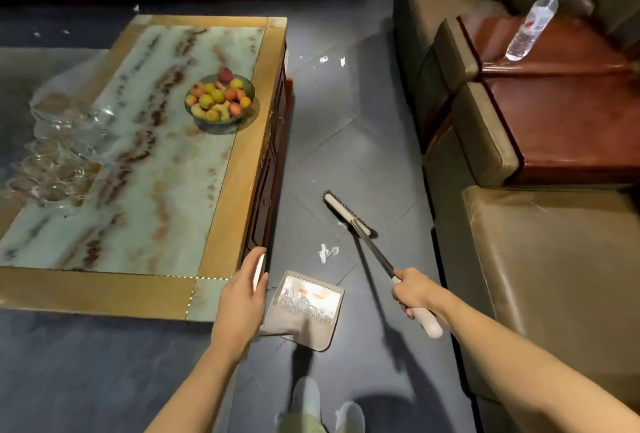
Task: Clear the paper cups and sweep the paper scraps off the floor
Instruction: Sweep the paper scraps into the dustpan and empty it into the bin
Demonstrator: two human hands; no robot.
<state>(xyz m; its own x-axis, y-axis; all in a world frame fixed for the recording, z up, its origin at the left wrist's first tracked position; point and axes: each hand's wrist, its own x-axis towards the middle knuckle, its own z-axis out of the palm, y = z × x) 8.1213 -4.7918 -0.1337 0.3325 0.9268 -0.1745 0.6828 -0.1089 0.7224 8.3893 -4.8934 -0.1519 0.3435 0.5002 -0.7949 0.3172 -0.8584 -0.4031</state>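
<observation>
While the left hand is curled around the white handle of the dustpan, lower centre of the frame right by the counter corner, the right hand is gripping the broom stick. The brush head's down on the floor mid-frame, with a crumpled paper scrap sitting between it and the pan. More scraps lie upper centre.

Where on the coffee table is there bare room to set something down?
Bare: on the coffee table, the near marble between the fruit bowl and the near gold border, and the far end behind the bowl. Crowded: the left edge, with glassware.
</observation>
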